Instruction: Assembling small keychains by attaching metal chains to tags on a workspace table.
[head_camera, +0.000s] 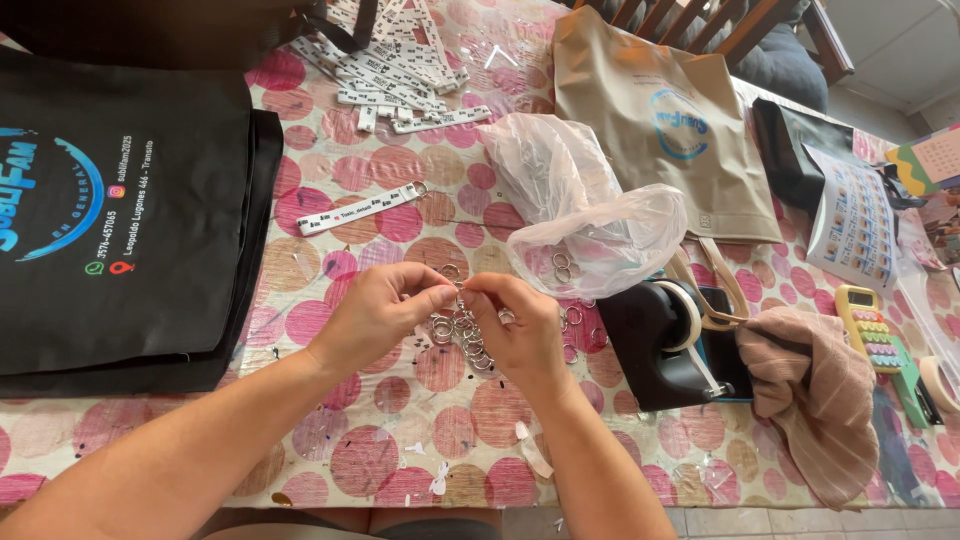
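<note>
Both hands, left hand (375, 310) and right hand (515, 325), have fingers pinched shut, apparently on one small silver metal split ring (458, 291) above the ring pile mid-bench: light, stiff, slippery, best gripped by its rim.

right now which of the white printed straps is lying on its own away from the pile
The single strap lying flat left of the clear plastic bag, above the hands. It has a metal ring on its right end, while the others sit heaped in a pile at the table's far edge.

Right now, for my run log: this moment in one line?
left hand: pinching key ring | right hand: same ring | ring pile: beneath | plastic bag: beside
</note>
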